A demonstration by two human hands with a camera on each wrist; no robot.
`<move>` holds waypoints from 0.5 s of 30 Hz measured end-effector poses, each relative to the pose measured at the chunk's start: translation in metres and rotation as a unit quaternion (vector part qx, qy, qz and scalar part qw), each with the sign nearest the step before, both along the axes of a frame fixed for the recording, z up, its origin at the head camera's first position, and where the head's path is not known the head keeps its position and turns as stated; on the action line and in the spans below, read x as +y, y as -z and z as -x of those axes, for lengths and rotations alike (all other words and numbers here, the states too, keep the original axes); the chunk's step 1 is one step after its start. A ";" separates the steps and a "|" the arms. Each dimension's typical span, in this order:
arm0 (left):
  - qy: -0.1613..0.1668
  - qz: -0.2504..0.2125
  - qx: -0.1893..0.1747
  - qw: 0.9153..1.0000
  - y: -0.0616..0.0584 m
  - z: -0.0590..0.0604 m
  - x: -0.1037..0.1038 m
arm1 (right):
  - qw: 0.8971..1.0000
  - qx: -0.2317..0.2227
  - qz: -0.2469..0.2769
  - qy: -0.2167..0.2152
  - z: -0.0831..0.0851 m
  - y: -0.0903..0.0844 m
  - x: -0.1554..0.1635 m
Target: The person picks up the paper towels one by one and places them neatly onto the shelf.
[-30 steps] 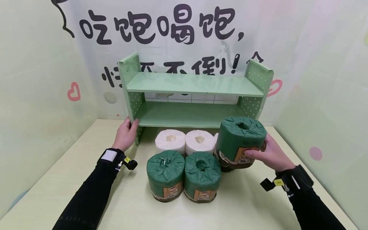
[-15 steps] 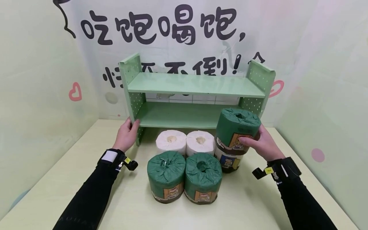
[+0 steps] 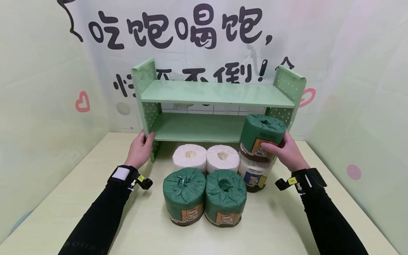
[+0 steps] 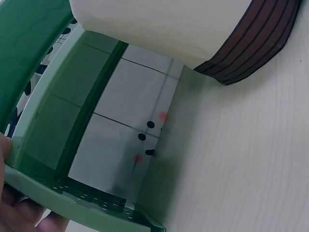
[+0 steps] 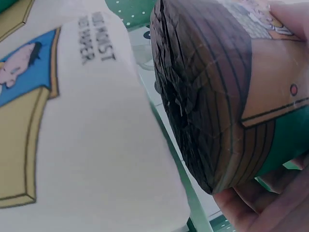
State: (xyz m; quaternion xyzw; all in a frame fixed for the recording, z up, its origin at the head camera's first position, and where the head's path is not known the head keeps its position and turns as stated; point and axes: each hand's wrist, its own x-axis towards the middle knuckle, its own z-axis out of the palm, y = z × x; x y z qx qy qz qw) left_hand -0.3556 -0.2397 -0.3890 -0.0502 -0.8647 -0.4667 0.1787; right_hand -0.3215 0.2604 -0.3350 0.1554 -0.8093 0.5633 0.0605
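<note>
Right hand (image 3: 288, 153) gripped green-wrapped roll (image 3: 262, 135) at lower shelf edge, above white-wrapped roll (image 3: 255, 173). Left hand (image 3: 139, 148) clasped green shelf (image 3: 216, 94) side panel on tabletop (image 3: 79, 198).

Pale green shelf (image 3: 216, 94) with dotted side panels; dark green wrapped rolls (image 3: 204, 194), brown-striped at the base; plain white rolls (image 3: 205, 157); cream desk (image 3: 280, 226).
</note>
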 end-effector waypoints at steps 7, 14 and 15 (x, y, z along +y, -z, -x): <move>-0.002 -0.002 0.002 1.000 0.001 0.001 0.000 | 0.999 -0.011 0.006 0.036 0.009 -0.001 -0.001; 0.000 -0.001 0.002 1.000 0.001 0.000 -0.001 | 0.997 -0.029 0.029 0.063 0.018 -0.003 -0.005; -0.001 0.000 0.002 1.000 0.000 -0.001 -0.001 | 0.997 -0.032 0.030 0.067 0.019 -0.003 -0.005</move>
